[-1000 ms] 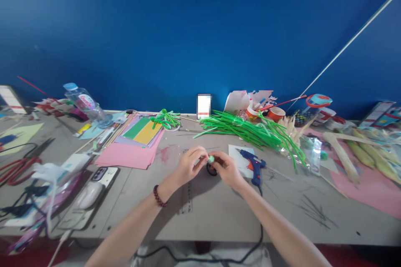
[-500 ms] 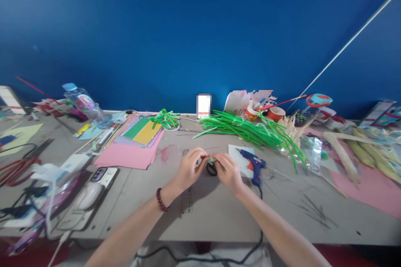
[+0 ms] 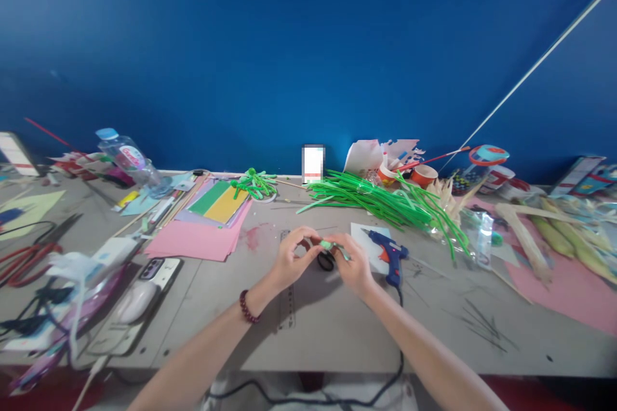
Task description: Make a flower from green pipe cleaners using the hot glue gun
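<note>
A small light-green piece [image 3: 327,245] is pinched between my two hands above the table; its exact kind is too small and blurred to tell. My left hand [image 3: 295,260], below a dark red bead bracelet [image 3: 249,307], has thumb and forefinger closed at the left end of the piece. From the other side my right hand [image 3: 355,263] grips it, its fingers bent round a thin green part. Under the fingertips lie black-handled scissors [image 3: 326,262], partly hidden. A clear ruler [image 3: 288,308] rests beneath my left wrist. Close to my right hand is a blue glue gun [image 3: 395,255] on white paper [image 3: 359,231].
Green pipe cleaners [image 3: 366,196] spread along the back. Pink paper sheets [image 3: 193,241] and a tilted bottle [image 3: 128,157] stand left, near a phone [image 3: 161,270]. Thin dark wires [image 3: 484,324] lie right. The glue gun's cord [image 3: 402,327] runs over the front edge.
My fingers have shifted slightly around the green piece, and more of it shows between them. The other things on the table stay where they were.
</note>
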Available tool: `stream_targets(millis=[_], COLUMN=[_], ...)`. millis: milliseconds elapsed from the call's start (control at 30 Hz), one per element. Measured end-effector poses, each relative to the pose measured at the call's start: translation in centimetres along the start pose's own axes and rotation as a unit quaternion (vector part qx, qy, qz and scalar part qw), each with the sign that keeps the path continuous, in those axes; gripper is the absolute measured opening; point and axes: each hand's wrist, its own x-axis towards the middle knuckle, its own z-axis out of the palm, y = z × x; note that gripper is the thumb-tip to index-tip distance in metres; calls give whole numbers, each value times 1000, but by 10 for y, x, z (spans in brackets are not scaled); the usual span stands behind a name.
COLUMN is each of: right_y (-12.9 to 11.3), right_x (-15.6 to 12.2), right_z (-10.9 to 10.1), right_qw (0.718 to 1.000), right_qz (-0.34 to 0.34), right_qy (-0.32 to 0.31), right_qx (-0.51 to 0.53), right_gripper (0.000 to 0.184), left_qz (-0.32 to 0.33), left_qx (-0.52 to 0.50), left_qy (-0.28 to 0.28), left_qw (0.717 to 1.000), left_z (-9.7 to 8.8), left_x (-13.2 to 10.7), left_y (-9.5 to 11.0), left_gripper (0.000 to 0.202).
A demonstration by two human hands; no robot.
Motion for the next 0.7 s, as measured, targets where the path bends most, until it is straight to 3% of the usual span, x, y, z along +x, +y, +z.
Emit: stream_targets(millis=[167, 467, 700], right_y=[1, 3, 4], right_x=[0, -1, -6], right_z=[0, 0, 3], right_qw=[999, 997, 1000], right_qz=[-31, -73, 4], right_qy=[-12, -9, -10], right_qx=[6, 14, 8], right_gripper=[28, 29, 24], left_qz=[-59, -81, -58], left_qx=[-56, -75, -53], left_qy=[9, 4, -3], left_qw=[997, 994, 997], left_z=[3, 3, 3], left_x=[-2, -2, -2], left_y=[-4, -1, 5], left_gripper=[22, 23, 29])
